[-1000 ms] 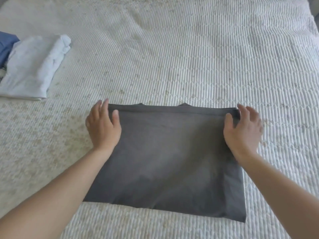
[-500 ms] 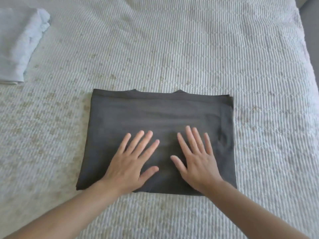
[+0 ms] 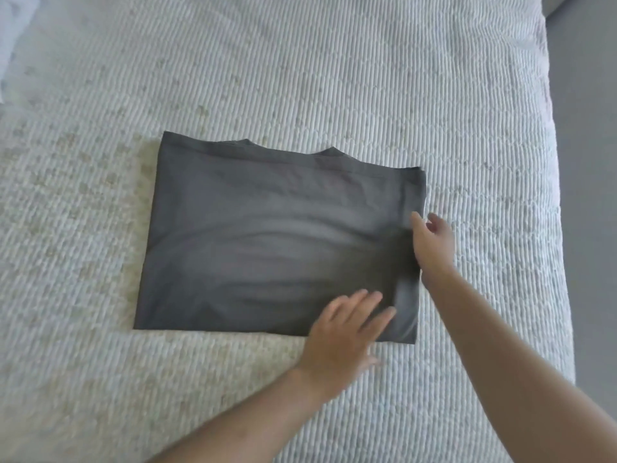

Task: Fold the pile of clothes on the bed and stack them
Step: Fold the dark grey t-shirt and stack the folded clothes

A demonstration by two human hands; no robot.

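Observation:
A dark grey shirt [image 3: 267, 235], folded into a rectangle, lies flat in the middle of the white ribbed bedspread [image 3: 334, 78]. My left hand [image 3: 347, 332] lies with straight fingers on the shirt's near right corner, blurred by motion. At the shirt's right edge is my right hand [image 3: 432, 242], thumb on the cloth and fingers beside the edge; whether it grips the edge cannot be told. A white folded garment [image 3: 11, 38] shows only at the far left border.
The bed's right edge [image 3: 554, 195] runs down the right side, with grey floor [image 3: 591, 162] beyond it. Bare bedspread surrounds the shirt on all sides.
Both hands slid from the middle of the shirt to its right side, the left to the near right corner, the right to the right edge. The view shifted right.

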